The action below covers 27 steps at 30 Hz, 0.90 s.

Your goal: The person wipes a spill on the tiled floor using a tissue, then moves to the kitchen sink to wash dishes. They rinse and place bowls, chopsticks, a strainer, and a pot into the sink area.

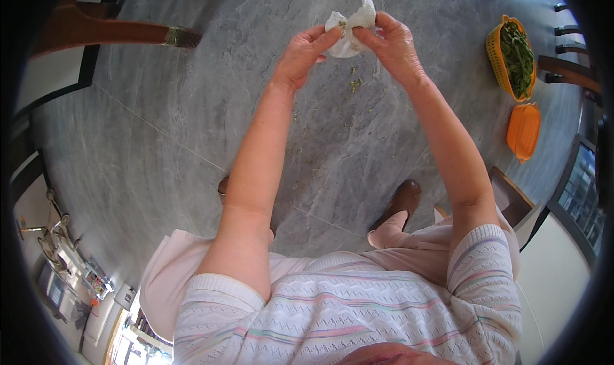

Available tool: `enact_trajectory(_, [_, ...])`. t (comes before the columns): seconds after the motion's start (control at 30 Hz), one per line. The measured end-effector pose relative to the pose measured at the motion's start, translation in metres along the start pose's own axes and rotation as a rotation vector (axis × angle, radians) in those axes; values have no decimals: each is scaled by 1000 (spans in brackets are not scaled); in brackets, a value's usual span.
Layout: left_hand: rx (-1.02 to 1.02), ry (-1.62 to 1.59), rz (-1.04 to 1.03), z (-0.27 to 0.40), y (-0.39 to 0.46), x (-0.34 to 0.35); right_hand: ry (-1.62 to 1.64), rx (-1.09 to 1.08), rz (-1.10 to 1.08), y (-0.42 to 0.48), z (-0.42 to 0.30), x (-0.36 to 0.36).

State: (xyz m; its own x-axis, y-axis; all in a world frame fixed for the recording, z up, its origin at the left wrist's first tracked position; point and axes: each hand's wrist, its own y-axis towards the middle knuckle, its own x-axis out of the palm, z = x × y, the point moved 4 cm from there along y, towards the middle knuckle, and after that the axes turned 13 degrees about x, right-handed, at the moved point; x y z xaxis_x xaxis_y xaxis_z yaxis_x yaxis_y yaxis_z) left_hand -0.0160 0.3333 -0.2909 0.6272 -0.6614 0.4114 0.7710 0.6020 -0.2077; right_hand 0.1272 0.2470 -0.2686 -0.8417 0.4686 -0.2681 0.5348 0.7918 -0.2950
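Both hands are stretched out over the grey floor at the top of the head view. My left hand (300, 55) pinches one side of a crumpled white paper towel or tissue (348, 41) between thumb and fingers. The other side of it is gripped by my right hand (393, 46). Small dark specks show on the white sheet near both thumbs. Beneath the hands, green and yellow plant scraps (355, 84) lie scattered on the floor.
On the right, a yellow plastic basket (496, 65) holds long green pods or leaves; an orange basket (524, 132) stands beside it. A wooden furniture leg (124, 32) juts in at left. Brown shoes (400, 202) are on the floor below.
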Motion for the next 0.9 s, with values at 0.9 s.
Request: enact_trajectory(0.9, [315, 506, -160, 63, 18, 13, -451, 116, -152, -10, -36, -28])
